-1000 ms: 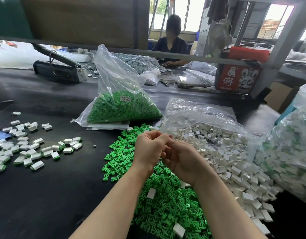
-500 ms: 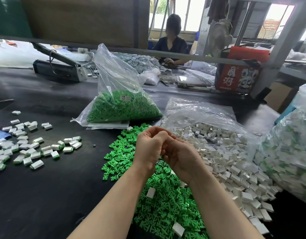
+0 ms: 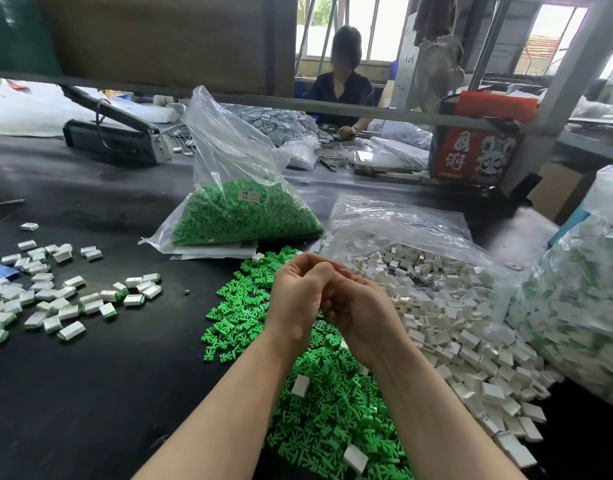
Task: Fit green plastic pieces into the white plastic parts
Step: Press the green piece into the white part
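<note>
My left hand (image 3: 298, 296) and my right hand (image 3: 360, 306) are pressed together above the table, fingers curled inward and backs toward the camera. Whatever sits between the fingertips is hidden. Under them spreads a loose pile of green plastic pieces (image 3: 332, 410) with a few stray white parts on top. To the right lies a heap of white plastic parts (image 3: 454, 323), spilling out of an open clear bag. At the left, several white parts with green ends (image 3: 66, 299) lie scattered on the black table (image 3: 90, 393).
A clear bag of green pieces (image 3: 242, 216) stands behind the pile. A large bag of white-and-green parts (image 3: 582, 306) fills the right edge. A bag sealer (image 3: 114, 136), a red box (image 3: 478, 157) and a seated person (image 3: 343, 84) are at the back.
Both hands have stayed clasped together and lifted slightly away from me; the fingers shifted a little against each other. Nothing else on the table has moved.
</note>
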The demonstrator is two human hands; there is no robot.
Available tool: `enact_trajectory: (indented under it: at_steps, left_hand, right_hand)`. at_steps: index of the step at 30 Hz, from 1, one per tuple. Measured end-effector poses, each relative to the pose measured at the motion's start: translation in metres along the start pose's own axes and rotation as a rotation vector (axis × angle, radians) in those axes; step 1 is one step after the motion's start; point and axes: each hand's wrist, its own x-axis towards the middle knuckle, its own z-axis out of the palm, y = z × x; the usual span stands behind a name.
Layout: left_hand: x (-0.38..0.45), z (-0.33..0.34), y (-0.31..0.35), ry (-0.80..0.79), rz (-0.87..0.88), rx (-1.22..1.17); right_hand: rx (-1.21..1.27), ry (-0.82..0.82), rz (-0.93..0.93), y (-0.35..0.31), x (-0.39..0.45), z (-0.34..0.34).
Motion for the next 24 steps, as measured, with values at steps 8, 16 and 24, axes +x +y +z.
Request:
enact_trajectory:
  at_steps: [8, 16, 24]
  left_hand:
    - [0.004, -0.002, 0.006, -0.043, 0.011, 0.028]
    - [0.011, -0.020, 0.014, -0.198, 0.049, 0.030]
    - [0.012, -0.024, 0.014, -0.221, 0.031, 0.050]
  right_hand:
    - [0.006, -0.089, 0.045, -0.008, 0.001, -0.003]
    - [0.033, -0.160, 0.085, -0.012, 0.006, -0.007]
    - [0.020, -0.147, 0.060, -0.011, 0.008, -0.010]
